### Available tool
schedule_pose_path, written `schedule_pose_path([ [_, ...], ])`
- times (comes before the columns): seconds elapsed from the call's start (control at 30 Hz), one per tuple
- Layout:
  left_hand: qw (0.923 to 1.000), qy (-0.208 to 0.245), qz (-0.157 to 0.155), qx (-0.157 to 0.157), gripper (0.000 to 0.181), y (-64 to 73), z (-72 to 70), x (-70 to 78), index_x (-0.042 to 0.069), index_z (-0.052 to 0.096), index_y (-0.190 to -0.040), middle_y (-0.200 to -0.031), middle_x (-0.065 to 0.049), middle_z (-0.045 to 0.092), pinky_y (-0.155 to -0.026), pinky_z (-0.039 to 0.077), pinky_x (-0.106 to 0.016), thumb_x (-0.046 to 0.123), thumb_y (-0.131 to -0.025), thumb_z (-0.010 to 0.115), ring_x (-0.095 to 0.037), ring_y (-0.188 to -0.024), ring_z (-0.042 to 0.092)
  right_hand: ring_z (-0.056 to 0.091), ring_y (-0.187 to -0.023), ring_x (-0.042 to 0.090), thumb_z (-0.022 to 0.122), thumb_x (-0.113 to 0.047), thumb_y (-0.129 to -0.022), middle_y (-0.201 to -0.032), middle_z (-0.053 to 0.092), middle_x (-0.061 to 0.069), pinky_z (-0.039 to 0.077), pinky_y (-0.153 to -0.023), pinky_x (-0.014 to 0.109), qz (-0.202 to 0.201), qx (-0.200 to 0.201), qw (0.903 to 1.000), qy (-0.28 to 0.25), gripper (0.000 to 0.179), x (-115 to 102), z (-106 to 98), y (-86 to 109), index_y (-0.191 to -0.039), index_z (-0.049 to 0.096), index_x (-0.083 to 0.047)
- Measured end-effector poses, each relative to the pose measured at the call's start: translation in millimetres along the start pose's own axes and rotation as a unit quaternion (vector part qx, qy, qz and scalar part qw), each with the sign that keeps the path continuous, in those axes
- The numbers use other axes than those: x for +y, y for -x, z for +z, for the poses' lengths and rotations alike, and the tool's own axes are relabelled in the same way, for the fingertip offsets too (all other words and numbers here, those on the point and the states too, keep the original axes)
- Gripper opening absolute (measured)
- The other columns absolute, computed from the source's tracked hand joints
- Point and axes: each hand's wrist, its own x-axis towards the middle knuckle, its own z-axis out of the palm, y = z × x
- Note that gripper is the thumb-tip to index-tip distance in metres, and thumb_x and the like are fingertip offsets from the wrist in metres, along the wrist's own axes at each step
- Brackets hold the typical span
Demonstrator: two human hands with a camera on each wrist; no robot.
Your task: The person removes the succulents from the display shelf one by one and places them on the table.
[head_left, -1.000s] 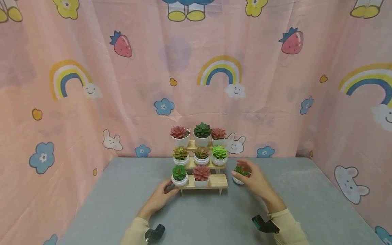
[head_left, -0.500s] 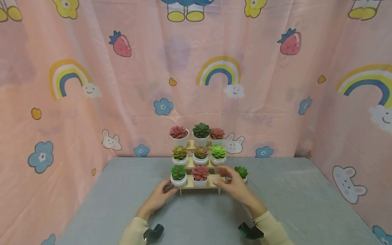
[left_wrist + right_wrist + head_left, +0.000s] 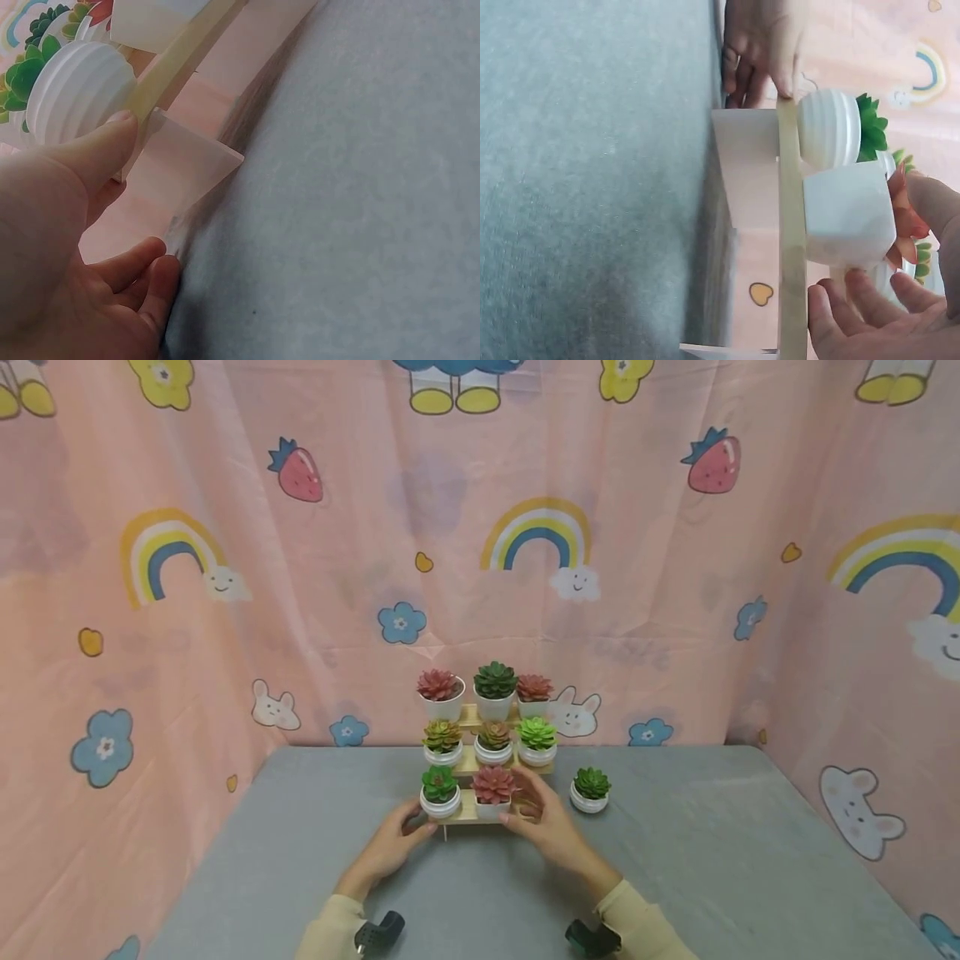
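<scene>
A three-tier wooden shelf (image 3: 467,812) with pale legs bears small potted succulents. My left hand (image 3: 387,843) pinches the left end of its bottom board, thumb on top beside a ribbed white pot (image 3: 79,94) with a green succulent (image 3: 438,783). My right hand (image 3: 551,831) is spread around the right side of a red succulent (image 3: 493,785) in a squarish white pot (image 3: 847,214). In the right wrist view its thumb overlaps the red leaves, and the other fingertips (image 3: 859,281) lie close by the pot's side, just over the board.
Another green succulent (image 3: 591,785) in a round white pot stands on the grey table (image 3: 712,860), right of the shelf. The upper tiers hold several more, among them a bright green one (image 3: 537,735) and a dark green one (image 3: 495,681). A pink patterned curtain (image 3: 360,568) hangs behind.
My right hand has left the green succulent standing on the table and moved left to the red one on the bottom tier. My left hand has stayed at the shelf's left end.
</scene>
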Motion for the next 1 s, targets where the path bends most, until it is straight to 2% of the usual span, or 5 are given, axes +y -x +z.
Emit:
schedule_pose_path([
  [0.3, 1.0000, 0.000, 0.001, -0.004, 0.057, -1.3, 1.4, 0.5, 0.003, 0.046, -0.150, -0.157, -0.022, 0.044, -0.117, 0.038, -0.060, 0.019, -0.099, 0.066, -0.046, -0.145, 0.041, 0.054, -0.132, 0.043, 0.073, -0.008, -0.092, -0.153, 0.045, 0.029, 0.052, -0.104, 0.051, -0.008, 0.010, 0.9995, 0.029, 0.076, 9.0, 3.6, -0.1, -0.156, 0.031, -0.002],
  [0.57, 1.0000, -0.001, 0.005, -0.006, 0.058, -2.5, -0.1, -2.1, 0.003, 0.045, -0.151, -0.158, -0.022, 0.042, -0.117, 0.038, -0.060, 0.020, -0.099, 0.065, -0.046, -0.146, 0.039, 0.058, -0.120, 0.030, 0.075, -0.010, -0.090, -0.140, 0.058, 0.023, 0.051, -0.094, 0.035, -0.003, 0.034, 0.9987, 0.038, 0.069, 9.1, 10.3, -2.4, -0.150, 0.041, -0.005],
  [0.83, 0.9999, -0.010, 0.006, -0.005, 0.058, -3.6, -0.5, -5.1, 0.004, 0.045, -0.151, -0.158, -0.022, 0.042, -0.118, 0.037, -0.060, 0.023, -0.099, 0.065, -0.046, -0.146, 0.038, 0.061, -0.116, 0.029, 0.076, -0.009, -0.090, -0.133, 0.062, 0.017, 0.050, -0.094, 0.039, 0.012, 0.081, 0.9954, 0.049, 0.058, 5.0, 21.2, -0.6, -0.142, 0.052, -0.004],
  [1.0, 0.9998, -0.014, 0.008, -0.008, 0.058, -2.2, 0.0, -4.2, 0.003, 0.046, -0.150, -0.157, -0.023, 0.043, -0.117, 0.038, -0.060, 0.025, -0.099, 0.066, -0.047, -0.145, 0.039, 0.063, -0.110, 0.024, 0.077, -0.011, -0.089, -0.126, 0.065, 0.014, 0.050, -0.091, 0.033, 0.015, 0.100, 0.9932, 0.059, 0.053, 7.0, 25.4, 0.8, -0.137, 0.055, -0.005],
])
